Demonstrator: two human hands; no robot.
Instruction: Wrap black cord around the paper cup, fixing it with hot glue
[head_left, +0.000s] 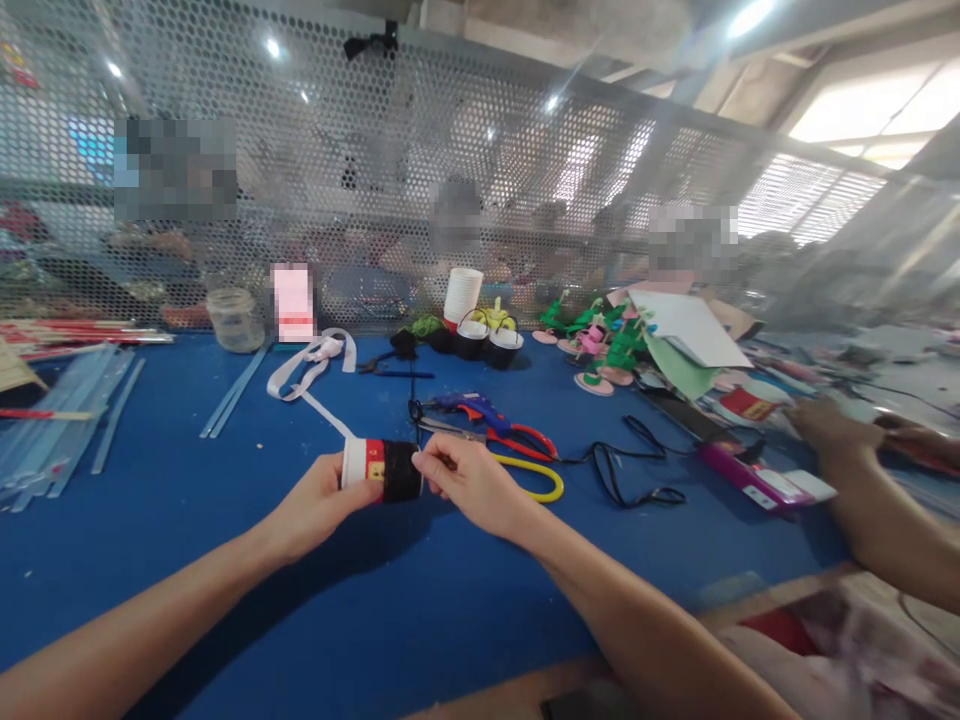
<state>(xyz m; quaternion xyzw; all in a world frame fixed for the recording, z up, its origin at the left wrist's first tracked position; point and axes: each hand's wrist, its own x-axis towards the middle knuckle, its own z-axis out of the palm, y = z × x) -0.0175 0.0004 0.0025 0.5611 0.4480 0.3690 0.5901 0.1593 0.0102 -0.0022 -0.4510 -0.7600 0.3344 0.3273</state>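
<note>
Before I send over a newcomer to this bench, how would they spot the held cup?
On the blue table, look near the middle. The left hand holds the cup sideways, the right hand at its black end. Unlike the upright buckets behind, it shows a yellow-patched red band.

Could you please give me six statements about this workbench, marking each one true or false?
1. The person's left hand grips a small cylinder banded in white, red and black. True.
2. The person's right hand lies flat, well away from that cylinder. False: its fingertips are at the cylinder's black end.
3. A clear, round jar stands on the blue tabletop. True.
4. The tall stack of white cups stands left of the jar. False: it stands to the right.
5. Translucent pale-blue flat strips lie at the table's left side. True.
6. Small green plant-like figures stand beside the strips. False: they stand right of the white cups.
</note>
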